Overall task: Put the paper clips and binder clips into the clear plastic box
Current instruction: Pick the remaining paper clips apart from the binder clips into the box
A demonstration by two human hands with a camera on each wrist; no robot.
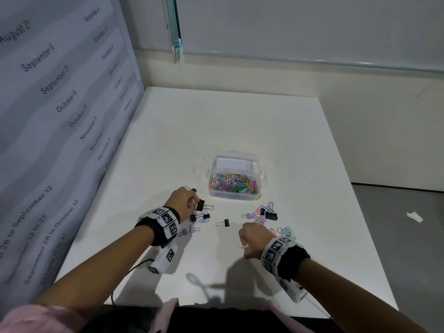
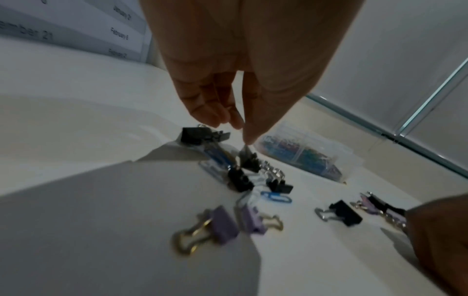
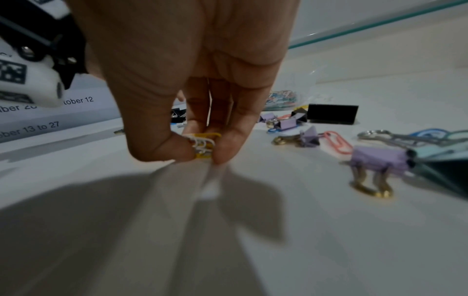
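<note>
Pinching a small yellow binder clip (image 3: 204,146) between thumb and fingertips, the right hand (image 1: 252,240) hangs just above the table (image 1: 276,131); only the right wrist view shows the clip's colour and its silver wire handles, while from the head camera just a thin metal tip pokes out beside the curled knuckles. The left hand (image 1: 185,197) reaches down into a cluster of black binder clips (image 1: 200,210), and the left wrist view shows its thumb and fingertips closed on the wire handle of one black clip (image 2: 249,159), a detail the head view hides behind the hand. Near this cluster lie a blue paper clip (image 1: 204,221), two lilac binder clips (image 2: 238,222) and a lone black binder clip (image 1: 223,222) between the two hands. Beyond the right hand sits another scatter: a large black binder clip (image 1: 271,215), lilac clips and pink and blue paper clips (image 1: 284,230). Farther back, between both groups, stands the clear plastic box (image 1: 236,176), open-topped and already holding a heap of multicoloured paper clips. A panel printed with dates (image 1: 60,104) rises along the table's left side.
</note>
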